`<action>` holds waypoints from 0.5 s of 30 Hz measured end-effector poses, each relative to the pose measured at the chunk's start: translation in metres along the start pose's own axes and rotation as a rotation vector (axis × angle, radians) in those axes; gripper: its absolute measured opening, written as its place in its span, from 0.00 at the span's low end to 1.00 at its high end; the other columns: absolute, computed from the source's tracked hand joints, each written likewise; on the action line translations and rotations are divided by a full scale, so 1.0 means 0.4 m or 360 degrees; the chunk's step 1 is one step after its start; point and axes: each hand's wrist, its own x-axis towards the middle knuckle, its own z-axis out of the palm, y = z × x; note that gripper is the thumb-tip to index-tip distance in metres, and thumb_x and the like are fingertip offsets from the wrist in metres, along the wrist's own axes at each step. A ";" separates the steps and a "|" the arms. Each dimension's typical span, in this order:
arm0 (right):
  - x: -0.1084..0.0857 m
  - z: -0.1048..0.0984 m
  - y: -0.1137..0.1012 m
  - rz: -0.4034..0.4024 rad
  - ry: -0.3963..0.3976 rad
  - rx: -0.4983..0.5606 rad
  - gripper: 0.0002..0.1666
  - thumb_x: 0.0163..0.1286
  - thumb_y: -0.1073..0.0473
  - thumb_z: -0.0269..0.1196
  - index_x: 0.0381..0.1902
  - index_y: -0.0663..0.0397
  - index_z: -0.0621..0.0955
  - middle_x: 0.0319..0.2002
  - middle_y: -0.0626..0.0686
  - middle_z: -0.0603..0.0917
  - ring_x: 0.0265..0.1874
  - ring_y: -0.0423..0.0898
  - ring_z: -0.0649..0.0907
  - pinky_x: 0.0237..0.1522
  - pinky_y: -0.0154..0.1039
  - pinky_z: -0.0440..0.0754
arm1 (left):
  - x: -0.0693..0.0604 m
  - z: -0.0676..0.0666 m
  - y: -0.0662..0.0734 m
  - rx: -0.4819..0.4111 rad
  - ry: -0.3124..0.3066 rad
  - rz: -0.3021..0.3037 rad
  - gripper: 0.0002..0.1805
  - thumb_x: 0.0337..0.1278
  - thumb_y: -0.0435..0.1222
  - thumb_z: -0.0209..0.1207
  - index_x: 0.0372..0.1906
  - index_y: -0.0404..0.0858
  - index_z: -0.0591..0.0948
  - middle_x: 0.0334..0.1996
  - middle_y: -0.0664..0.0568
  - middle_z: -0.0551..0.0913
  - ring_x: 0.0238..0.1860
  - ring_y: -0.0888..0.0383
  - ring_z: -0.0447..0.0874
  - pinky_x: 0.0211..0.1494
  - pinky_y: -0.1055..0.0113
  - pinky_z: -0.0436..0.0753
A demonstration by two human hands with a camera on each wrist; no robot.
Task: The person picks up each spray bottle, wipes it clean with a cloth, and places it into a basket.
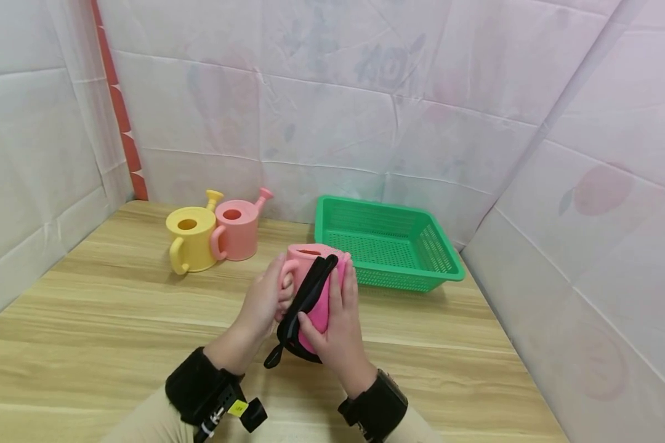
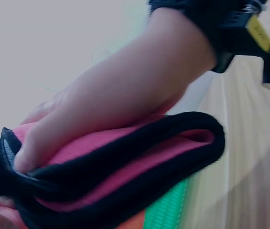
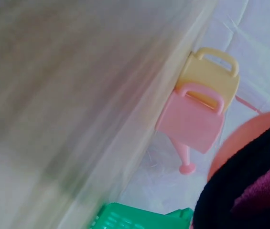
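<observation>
My left hand [image 1: 262,298] grips the handle of a pink watering can [image 1: 301,253], raised over the table. Against the can's right side my right hand [image 1: 339,323] holds a folded pink cloth [image 1: 321,311] with black edging and a small black loop. Its fingers lie along the cloth, thumb on the near side. In the left wrist view the right hand [image 2: 101,95] presses over the folded cloth [image 2: 139,174]. The cloth hides most of the can's body. From the right wrist, the cloth [image 3: 259,191] covers part of the held can [image 3: 240,136]; the right hand is out of that view.
A yellow watering can [image 1: 194,249] and a second pink one [image 1: 238,237] stand side by side at the back left of the wooden table [image 1: 116,351]. At the back right sits a green perforated basket [image 1: 393,277]. White sheeting [image 1: 332,123] walls the table's back and sides.
</observation>
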 end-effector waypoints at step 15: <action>-0.034 0.025 -0.003 -0.0177 0.0008 -0.0123 0.45 0.68 0.39 0.51 0.69 0.66 0.54 0.69 0.68 0.48 0.69 0.63 0.49 0.66 0.56 0.49 | 0.012 -0.017 0.051 -0.0179 -0.0053 0.0118 0.31 0.67 0.58 0.40 0.16 0.40 0.55 0.09 0.55 0.54 0.09 0.59 0.50 0.13 0.69 0.51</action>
